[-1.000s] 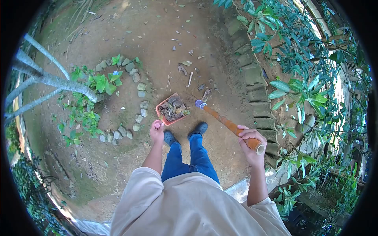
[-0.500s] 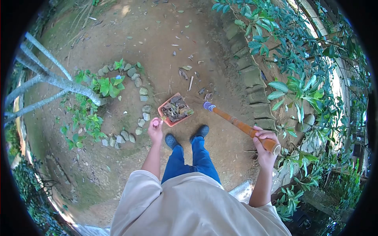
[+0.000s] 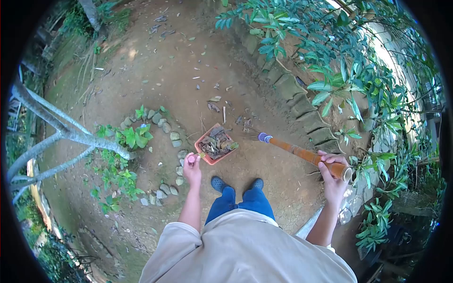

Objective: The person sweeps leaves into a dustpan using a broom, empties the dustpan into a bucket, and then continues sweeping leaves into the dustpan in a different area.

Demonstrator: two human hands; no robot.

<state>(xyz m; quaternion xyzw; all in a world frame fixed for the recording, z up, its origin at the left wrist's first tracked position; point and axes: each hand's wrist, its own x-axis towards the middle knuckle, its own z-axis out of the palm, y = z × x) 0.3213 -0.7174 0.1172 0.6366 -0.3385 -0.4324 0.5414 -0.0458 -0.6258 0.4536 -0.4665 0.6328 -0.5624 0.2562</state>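
My left hand (image 3: 192, 172) is closed around the pink handle end (image 3: 191, 159) of an orange dustpan (image 3: 212, 162), which rests on the dirt and is heaped with dry leaves (image 3: 218, 143). In my right hand (image 3: 334, 181) is the thick bamboo handle of a broom (image 3: 295, 150). The broom slants down to the left, and its thin bristles touch or hover near the ground, right of the dustpan. A few dry leaves (image 3: 213, 107) and a pale stick (image 3: 224, 114) lie beyond the dustpan.
Stones (image 3: 175, 143) ring a small plant bed at the left, where a branching tree (image 3: 101, 142) leans. Along the right runs a border of curved tiles (image 3: 302, 106) with leafy plants (image 3: 325, 89) behind it. My feet (image 3: 218, 184) stand just below the dustpan.
The view has shifted, so the dustpan, broom and both hands appear farther right and lower. Both hands keep their holds, and the dustpan still holds its leaves.
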